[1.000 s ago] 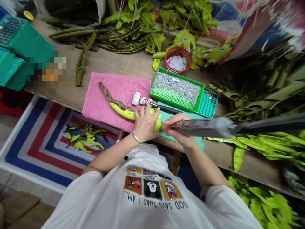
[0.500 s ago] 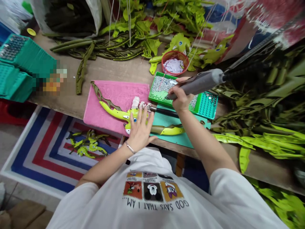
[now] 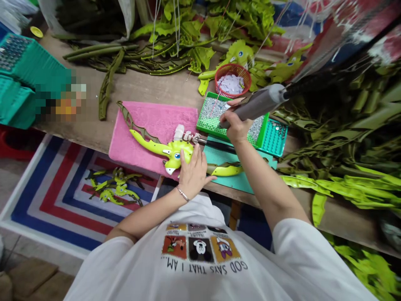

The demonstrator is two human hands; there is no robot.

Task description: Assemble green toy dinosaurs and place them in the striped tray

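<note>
On the bench lies a yellow-green toy bow (image 3: 147, 145) with a horned dinosaur head, an eye and dark olive limbs. My left hand (image 3: 193, 169) rests flat on the right side of its head, fingers stretched out. My right hand (image 3: 238, 127) is wrapped around a grey electric screwdriver (image 3: 261, 104), held above a green tray of small screws (image 3: 213, 110). The screwdriver's tip is hard to make out. Beyond my left hand lies a black-handled tool (image 3: 221, 146) with a metal front end, beside white wrapped pieces (image 3: 179, 132).
A pink towel (image 3: 150, 113) and a teal mat (image 3: 238, 185) lie under the bow. Beside the screw tray stands a red basket (image 3: 216, 83) of white pieces. Olive and green plastic parts (image 3: 338, 142) are heaped right. Teal bins (image 3: 44, 62) stand left; finished-looking bows (image 3: 120, 190) lie below.
My left hand has slid right along the bow, uncovering the dinosaur's eye and more of its head. My right hand keeps the screwdriver over the screw tray, almost unmoved.
</note>
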